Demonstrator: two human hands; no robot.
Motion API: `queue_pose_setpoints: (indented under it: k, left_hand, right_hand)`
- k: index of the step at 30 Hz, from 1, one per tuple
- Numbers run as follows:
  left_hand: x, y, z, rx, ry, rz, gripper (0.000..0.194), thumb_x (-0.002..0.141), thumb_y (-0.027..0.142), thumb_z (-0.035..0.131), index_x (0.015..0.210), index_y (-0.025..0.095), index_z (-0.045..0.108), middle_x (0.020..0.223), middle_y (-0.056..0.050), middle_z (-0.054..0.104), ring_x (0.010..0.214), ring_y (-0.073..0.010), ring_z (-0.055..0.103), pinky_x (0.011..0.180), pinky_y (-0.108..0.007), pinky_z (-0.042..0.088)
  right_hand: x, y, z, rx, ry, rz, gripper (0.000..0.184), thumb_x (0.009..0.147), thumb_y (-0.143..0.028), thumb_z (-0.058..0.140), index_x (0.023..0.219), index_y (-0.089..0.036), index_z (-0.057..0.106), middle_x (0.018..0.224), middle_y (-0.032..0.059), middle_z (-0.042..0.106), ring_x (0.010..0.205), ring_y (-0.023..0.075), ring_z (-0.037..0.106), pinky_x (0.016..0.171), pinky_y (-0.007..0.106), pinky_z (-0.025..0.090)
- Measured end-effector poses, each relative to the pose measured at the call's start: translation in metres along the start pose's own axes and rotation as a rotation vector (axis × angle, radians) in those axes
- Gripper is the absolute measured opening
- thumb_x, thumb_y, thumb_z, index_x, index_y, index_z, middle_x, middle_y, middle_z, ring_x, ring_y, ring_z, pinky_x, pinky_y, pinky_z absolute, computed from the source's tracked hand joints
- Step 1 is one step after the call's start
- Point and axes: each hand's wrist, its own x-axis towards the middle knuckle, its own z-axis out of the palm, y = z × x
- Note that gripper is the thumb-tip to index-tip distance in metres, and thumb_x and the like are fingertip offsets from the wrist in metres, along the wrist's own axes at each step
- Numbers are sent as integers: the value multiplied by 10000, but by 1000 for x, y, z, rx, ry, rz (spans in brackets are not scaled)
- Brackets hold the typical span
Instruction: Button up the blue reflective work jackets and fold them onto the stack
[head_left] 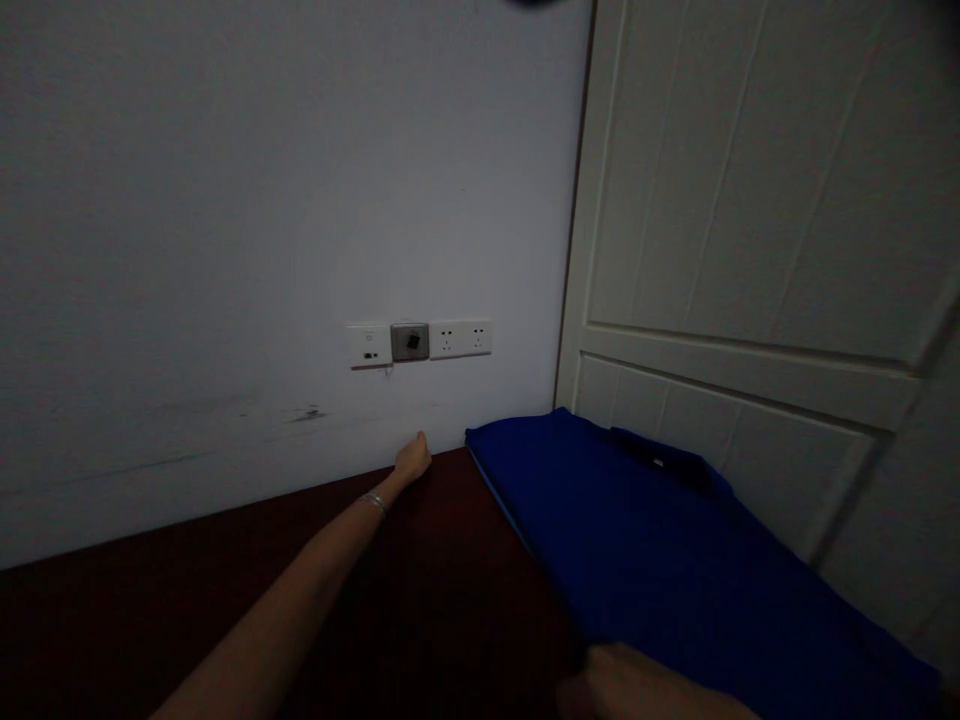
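Right hand (637, 685) at blue shirt's (675, 540) near edge, fingers' state indiscernible.

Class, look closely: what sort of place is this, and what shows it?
Probably a bedroom or similar home room: a white panelled door, wall sockets low on a painted wall, and a blue garment laid flat on a dark red surface.
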Motion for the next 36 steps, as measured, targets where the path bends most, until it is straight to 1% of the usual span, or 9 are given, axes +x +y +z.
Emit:
queue_pose_setpoints:
  k: [4,8,14,16,19,22,26,31,36]
  left_hand:
    - [-35,-61,-16,73,-13,-14,312,861,212,332,1154,153,422,1066,-148,607,1009,-243,573,818,-329,426]
    - [-79,-123,-29,132,-22,-52,279,842,215,381,1104,172,464,1061,-134,610,1018,-250,567,842,-348,418]
    - [-151,-208,-43,173,17,-175,291,843,190,356,1103,158,484,1095,-147,590,1051,-261,543,874,-374,410]
    - [-174,-231,-46,176,41,-203,310,841,192,362,1126,155,477,1182,-143,543,1130,-247,485,935,-359,371]
    - [-201,-259,-46,172,58,-247,341,847,231,369,1160,142,474,1259,-138,493,1192,-237,426,992,-347,316]
    - [-214,-277,-40,159,71,-318,400,869,278,334,1216,115,448,1328,-153,430,1239,-253,374,1008,-374,295]
    - [-214,-288,-28,138,88,-362,447,883,307,300,1268,111,418,1368,-147,390,1272,-261,328,1015,-398,283]
    - [-210,-291,-21,121,101,-354,459,888,312,290,1284,119,417,1376,-133,385,1278,-264,314,1030,-403,261]
    - [-210,-293,-22,110,112,-347,452,885,313,306,1272,118,438,1369,-132,398,1273,-261,326,1028,-391,265]
  right_hand:
    - [63,-16,-31,-10,111,-104,159,771,-253,484,819,-202,627,688,-11,644,547,88,535,461,184,291]
    - [141,-20,-41,-9,194,-177,187,797,-195,430,851,-173,607,746,21,648,641,108,571,561,200,347]
    - [237,-34,-28,-57,265,-205,227,818,-201,406,899,-144,610,879,89,647,805,177,597,679,260,400]
    - [261,-39,-18,-55,269,-238,277,828,-208,403,1000,-109,596,995,134,629,933,199,581,786,280,404]
    - [292,-47,3,-97,270,-235,392,848,-242,394,1166,-50,523,1203,197,534,1128,223,490,936,307,348]
    - [318,-58,25,-183,307,-101,448,881,-297,342,1234,-59,481,1320,199,438,1222,254,401,994,383,298]
    - [337,-65,48,-240,422,72,451,892,-315,300,1247,-105,484,1344,156,427,1239,264,375,1013,465,253]
    - [340,-61,55,-174,488,86,463,879,-341,317,1250,-128,493,1343,132,439,1256,237,359,1029,444,236]
    - [339,-63,57,-165,537,72,450,869,-323,325,1216,-124,531,1320,137,467,1228,245,401,1009,443,272]
